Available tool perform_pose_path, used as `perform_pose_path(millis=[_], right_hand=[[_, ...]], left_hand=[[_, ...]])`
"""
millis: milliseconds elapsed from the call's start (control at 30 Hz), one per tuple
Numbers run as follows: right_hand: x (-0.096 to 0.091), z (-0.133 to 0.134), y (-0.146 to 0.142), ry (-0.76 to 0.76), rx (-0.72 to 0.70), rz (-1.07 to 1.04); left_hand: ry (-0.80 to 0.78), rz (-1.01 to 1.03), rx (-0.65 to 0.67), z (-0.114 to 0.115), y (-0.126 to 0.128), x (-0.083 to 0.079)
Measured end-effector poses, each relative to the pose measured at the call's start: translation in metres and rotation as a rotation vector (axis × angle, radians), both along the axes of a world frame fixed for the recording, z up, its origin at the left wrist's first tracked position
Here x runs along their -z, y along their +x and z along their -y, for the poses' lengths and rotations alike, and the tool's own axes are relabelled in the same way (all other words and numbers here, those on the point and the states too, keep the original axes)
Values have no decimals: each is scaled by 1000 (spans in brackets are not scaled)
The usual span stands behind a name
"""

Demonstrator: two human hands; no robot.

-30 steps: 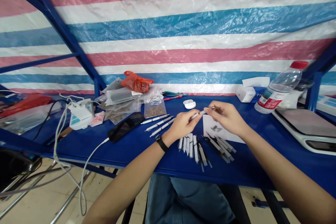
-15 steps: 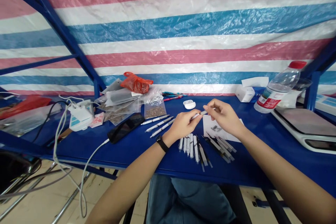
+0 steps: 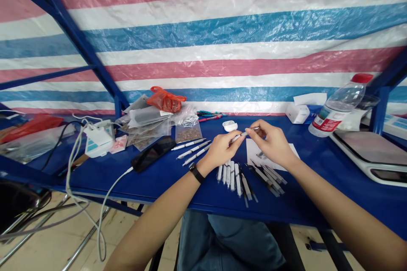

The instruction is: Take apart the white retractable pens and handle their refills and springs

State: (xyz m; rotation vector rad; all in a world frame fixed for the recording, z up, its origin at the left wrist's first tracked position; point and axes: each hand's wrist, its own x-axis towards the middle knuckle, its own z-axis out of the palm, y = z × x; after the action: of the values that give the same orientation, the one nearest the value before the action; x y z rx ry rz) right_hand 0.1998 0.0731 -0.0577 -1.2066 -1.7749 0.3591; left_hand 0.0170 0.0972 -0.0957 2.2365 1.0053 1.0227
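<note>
- Left hand [image 3: 222, 150]: fingers [image 3: 235, 145] closed on the barrel of a white pen [image 3: 239, 136], with a black wristband [image 3: 196, 173] on the wrist.
- Right hand [image 3: 273, 143]: fingers [image 3: 255, 132] pinched on the pen's upper end, near its metal tip; the two hands are close together.
- Pen position: held clear of the bench [image 3: 286, 203], tilted, above the inner corner of a printed white paper sheet [image 3: 270, 156].
- Below the hands: a row of white pens [image 3: 230, 175] and a group of dark-tipped pens [image 3: 265, 180], lying side by side.
- Left of the hands: three white pens [image 3: 190, 150], angled alongside one another.
- Beyond the hands: a white earbud case [image 3: 229, 125].
- Also on the bench: a black smartphone [image 3: 152, 159], a white charger [image 3: 98, 140], clear bags of brown material [image 3: 187, 132], a tissue box [image 3: 297, 113], a plastic water bottle [image 3: 337, 108] and a digital scale [image 3: 369, 156].
</note>
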Motion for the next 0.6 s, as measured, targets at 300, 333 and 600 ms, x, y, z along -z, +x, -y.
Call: perform_pose_path(millis=[300, 333, 600], right_hand=[[5, -2, 2, -36, 38, -24], [4, -2, 2, -36, 11, -52], [7, -4, 4, -42, 25, -39]], left_hand=[[13, -17, 19, 0, 2, 2], [13, -9, 11, 0, 2, 1], [-23, 31, 74, 0, 2, 4]])
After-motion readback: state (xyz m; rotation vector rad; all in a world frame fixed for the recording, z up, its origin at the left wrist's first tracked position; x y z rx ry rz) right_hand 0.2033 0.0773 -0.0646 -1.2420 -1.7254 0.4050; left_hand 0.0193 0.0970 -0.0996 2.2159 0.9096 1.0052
